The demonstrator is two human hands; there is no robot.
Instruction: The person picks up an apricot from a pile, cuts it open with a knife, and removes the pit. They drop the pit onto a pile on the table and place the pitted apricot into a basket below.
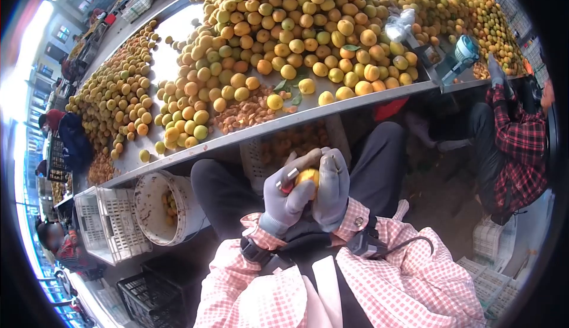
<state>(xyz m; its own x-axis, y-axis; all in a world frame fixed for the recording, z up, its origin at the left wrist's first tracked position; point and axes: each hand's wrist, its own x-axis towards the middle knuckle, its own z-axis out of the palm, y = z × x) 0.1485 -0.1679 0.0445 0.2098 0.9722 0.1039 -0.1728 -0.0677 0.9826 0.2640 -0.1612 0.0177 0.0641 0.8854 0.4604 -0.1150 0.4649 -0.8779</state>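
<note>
Both my hands wear pale grey gloves and meet above my lap, below the table's edge. A yellow-orange fruit [307, 178] sits between them. My left hand [285, 194] is closed on something small with a red part and a metallic band, pressed close to the fruit. My right hand [332, 187] wraps round the fruit's other side, with its fingers bent. Beyond them, a metal table [272, 126] bears a big heap of yellow and orange fruits [284, 37], and a pile of brown pits [249, 113] lies near its edge.
Below the table edge stands a crate [255, 165] of orange pieces. To the left are a white bucket [148, 206] with fruits inside and white crates [112, 224]. A co-worker in a checked red shirt [518, 144] sits at right; other people are at left.
</note>
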